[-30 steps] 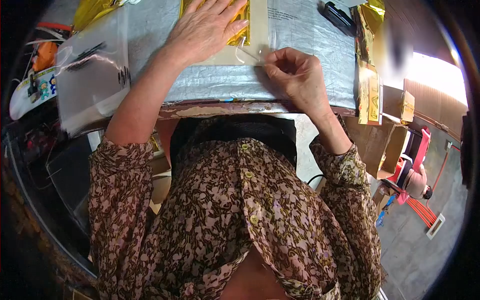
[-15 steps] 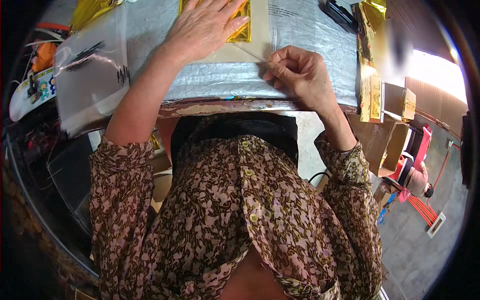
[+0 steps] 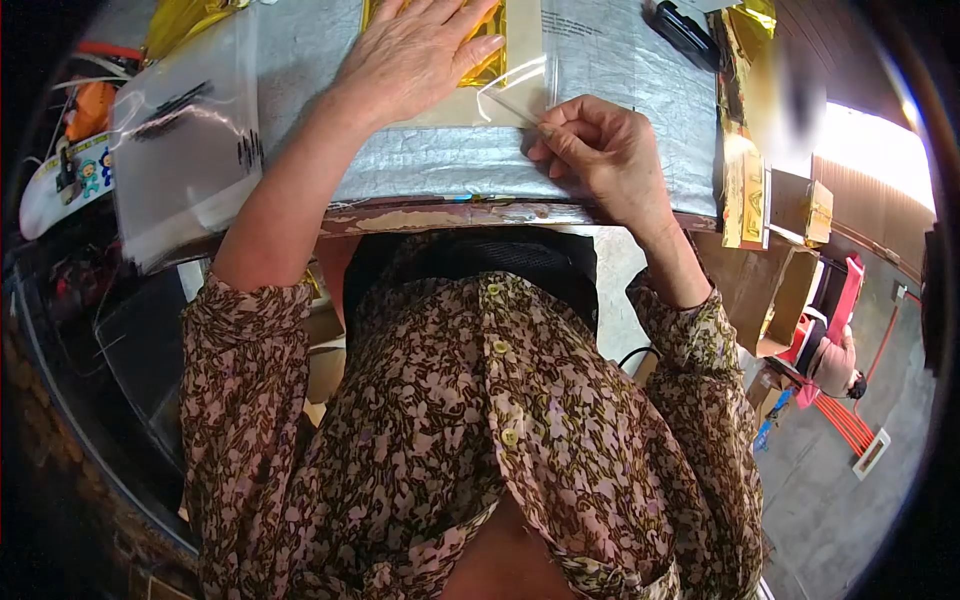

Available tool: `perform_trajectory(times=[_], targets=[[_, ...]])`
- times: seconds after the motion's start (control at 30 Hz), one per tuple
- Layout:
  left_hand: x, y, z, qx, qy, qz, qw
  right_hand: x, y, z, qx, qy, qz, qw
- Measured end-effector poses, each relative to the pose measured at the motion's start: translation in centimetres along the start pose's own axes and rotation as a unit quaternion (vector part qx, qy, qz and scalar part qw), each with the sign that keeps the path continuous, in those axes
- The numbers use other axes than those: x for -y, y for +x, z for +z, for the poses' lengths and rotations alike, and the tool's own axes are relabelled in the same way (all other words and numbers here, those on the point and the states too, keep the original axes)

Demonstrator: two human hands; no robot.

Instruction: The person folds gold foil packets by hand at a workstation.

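Observation:
My left hand (image 3: pixel 415 60) lies flat on a shiny gold sheet (image 3: pixel 487 72), fingers stretched out toward the top edge of the view. Beneath the gold sheet is a beige board (image 3: pixel 455 112). Clear plastic film (image 3: pixel 515 88) runs over the board's lower right part and catches bright streaks of light. At its near right corner, my right hand (image 3: pixel 605 150) pinches the film between thumb and index finger, with the other fingers curled. The far end of the film is hard to make out.
A silvery covering (image 3: pixel 400 165) lies over the table. Black tool-like object (image 3: pixel 683 35) sits at the upper right. Marked clear plastic (image 3: pixel 190 170) hangs over the left edge. Cardboard boxes (image 3: pixel 785 280) stand to the right, and another person (image 3: pixel 833 360) is farther off.
The film near my right hand has shifted and now shows curved bright reflections. My left hand stays flat on the gold sheet, and my right hand keeps its pinch almost in place.

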State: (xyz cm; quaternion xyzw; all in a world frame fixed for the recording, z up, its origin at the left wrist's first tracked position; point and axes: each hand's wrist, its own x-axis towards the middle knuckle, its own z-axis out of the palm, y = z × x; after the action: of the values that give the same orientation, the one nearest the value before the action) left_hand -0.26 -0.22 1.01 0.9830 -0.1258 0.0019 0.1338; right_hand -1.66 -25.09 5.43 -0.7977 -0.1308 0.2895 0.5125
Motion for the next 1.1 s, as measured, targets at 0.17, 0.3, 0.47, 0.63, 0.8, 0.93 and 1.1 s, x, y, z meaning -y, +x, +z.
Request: perform_trajectory(times=[0.17,0.3,0.47,0.63,0.8,0.93,1.1], targets=[[-0.9,-0.3,-1.8,0.027,-0.036,-0.021,0.999,0.3,0.2,0.1,0.003,-0.003,0.004,1.0],[-1.1,-0.2,-1.6,0.029,-0.03,-0.018,0.999,0.3,0.2,0.6,-0.018,0.018,-0.017,1.0],[-0.3,0.1,-0.2,0.018,-0.009,-0.017,1.0,0.4,0.1,1.0,-0.044,-0.061,-0.069,0.995],[-0.2,0.0,0.0,0.026,0.005,-0.019,0.999,-0.2,-0.4,0.7,-0.029,-0.121,-0.101,0.987],[1.0,-0.2,2.1,-0.093,-0.006,0.035,0.995,0.4,-0.9,1.7,-0.082,-0.208,-0.142,0.964],[-0.8,-0.3,-1.3,-0.001,-0.015,-0.004,1.0,-0.1,-1.1,2.5,-0.121,-0.286,-0.17,0.935],[-0.9,-0.4,-1.2,-0.016,-0.029,0.0,0.999,-0.6,-0.9,3.6,-0.153,-0.32,-0.164,0.92]])
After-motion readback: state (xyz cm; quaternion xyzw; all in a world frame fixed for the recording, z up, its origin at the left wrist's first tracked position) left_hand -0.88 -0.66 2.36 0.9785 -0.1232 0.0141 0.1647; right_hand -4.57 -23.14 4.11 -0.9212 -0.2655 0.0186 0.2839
